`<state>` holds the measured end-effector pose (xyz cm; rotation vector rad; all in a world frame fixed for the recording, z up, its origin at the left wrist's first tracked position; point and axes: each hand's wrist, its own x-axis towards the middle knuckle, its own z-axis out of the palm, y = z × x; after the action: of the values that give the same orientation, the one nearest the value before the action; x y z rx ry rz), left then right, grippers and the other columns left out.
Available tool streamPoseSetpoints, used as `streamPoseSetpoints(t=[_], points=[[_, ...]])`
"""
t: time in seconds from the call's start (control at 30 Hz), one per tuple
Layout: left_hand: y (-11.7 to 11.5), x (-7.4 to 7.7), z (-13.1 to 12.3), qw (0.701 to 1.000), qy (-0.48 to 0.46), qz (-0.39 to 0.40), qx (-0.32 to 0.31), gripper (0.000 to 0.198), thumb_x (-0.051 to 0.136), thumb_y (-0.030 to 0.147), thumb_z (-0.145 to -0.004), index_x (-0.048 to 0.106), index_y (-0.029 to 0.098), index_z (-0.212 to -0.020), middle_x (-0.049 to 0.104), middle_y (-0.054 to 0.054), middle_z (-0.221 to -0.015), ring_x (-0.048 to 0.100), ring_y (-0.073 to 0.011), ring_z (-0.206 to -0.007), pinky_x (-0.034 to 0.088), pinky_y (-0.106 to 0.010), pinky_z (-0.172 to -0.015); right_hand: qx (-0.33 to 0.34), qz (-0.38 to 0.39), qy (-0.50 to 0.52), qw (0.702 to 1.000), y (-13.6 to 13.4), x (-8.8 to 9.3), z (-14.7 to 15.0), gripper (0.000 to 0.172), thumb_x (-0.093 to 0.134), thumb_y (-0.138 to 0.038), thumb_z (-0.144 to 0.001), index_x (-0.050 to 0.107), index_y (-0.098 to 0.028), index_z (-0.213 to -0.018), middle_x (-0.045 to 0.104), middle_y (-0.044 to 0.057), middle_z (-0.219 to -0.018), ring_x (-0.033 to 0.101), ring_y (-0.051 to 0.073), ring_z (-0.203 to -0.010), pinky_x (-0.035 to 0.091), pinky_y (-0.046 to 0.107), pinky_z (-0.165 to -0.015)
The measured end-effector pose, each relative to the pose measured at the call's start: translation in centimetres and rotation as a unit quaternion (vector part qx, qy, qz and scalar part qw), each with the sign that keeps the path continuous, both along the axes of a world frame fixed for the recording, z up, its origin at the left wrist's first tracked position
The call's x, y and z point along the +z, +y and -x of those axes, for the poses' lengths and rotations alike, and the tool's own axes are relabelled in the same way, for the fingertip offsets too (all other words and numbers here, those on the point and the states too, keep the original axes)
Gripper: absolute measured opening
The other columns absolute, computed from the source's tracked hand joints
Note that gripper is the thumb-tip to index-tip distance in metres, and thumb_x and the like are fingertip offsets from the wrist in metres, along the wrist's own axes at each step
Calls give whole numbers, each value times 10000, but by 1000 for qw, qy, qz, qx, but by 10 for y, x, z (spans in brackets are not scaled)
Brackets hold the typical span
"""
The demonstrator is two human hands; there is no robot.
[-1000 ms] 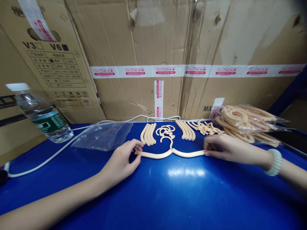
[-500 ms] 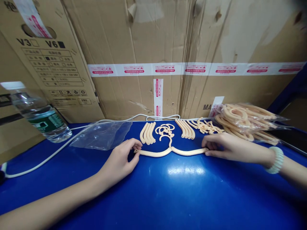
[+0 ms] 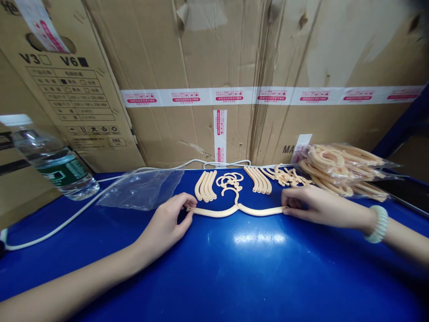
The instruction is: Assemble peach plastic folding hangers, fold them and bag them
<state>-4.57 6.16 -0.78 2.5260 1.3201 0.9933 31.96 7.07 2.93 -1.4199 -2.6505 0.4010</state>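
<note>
A beige plastic clothes hanger (image 3: pixel 214 212) lies on the blue table, its two curved arms spread and its hook pointing away from me. The tip of the left arm is pinched in my left hand (image 3: pixel 172 215). At the opposite end, my right hand (image 3: pixel 310 204) grips the other arm's tip between thumb and fingers. Just behind the hanger are several loose arms in a left row (image 3: pixel 205 186) and a right row (image 3: pixel 257 180). Between these rows sits a small pile of loose hooks (image 3: pixel 229 180).
Small beige parts (image 3: pixel 286 175) are heaped behind my right hand, beside clear bags of beige pieces (image 3: pixel 338 167). A flat plastic bag (image 3: pixel 140 190), a white cable (image 3: pixel 60 230) and a water bottle (image 3: pixel 60 167) are on the left. Cardboard boxes (image 3: pixel 201 129) stand along the back.
The view has shifted very slightly. Both hands keep their hold on the hanger's ends, and the hanger lies nearly as before.
</note>
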Motion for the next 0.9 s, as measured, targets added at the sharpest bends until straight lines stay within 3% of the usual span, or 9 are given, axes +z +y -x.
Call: streamPoseSetpoints(t=[0.17, 0.37, 0.57, 0.77, 0.9], points=[[-1, 1, -1, 1000, -5, 8, -1, 105, 487, 179, -883, 576, 193, -936, 637, -36, -896, 610, -188, -807, 524, -350, -730, 3, -2, -2, 1000, 0, -1, 0, 239, 490, -402, -914, 565, -204, -802, 599, 16, -697, 521, 164, -597, 363, 282, -549], [-6, 7, 0, 997, -48, -65, 13, 183, 477, 199, -942, 658, 206, -967, 495, -68, -1247, 543, -216, -1038, 465, -399, -906, -20, -24, -4, 1000, -2, 2, -1, 364, 481, -520, -912, 575, -196, -1048, 624, 26, -732, 569, 192, -634, 402, 305, -579], [-9, 9, 0, 990, -52, -135, 5, 319, 437, 124, -961, 662, 268, -1135, 413, -17, -899, 484, -178, -833, 453, -334, -731, -19, -39, -1, 999, -1, 2, -3, 376, 452, -508, -929, 579, -196, -1097, 660, 49, -770, 600, 205, -668, 429, 329, -616], [-6, 6, 2, 992, -37, -118, 9, 313, 438, 133, -965, 663, 262, -1140, 353, -3, -854, 440, -180, -811, 432, -338, -731, -37, -45, -12, 998, 1, 2, -5, 378, 444, -505, -928, 585, -195, -1091, 670, 56, -781, 619, 222, -689, 440, 347, -632], [-5, 5, 0, 998, -17, -54, -11, 290, 443, 148, -965, 609, 233, -1187, 412, -18, -936, 480, -178, -880, 442, -340, -798, -29, -45, 2, 999, 0, 4, -8, 339, 483, -491, -917, 606, -205, -1052, 667, 49, -803, 619, 216, -713, 446, 338, -643]])
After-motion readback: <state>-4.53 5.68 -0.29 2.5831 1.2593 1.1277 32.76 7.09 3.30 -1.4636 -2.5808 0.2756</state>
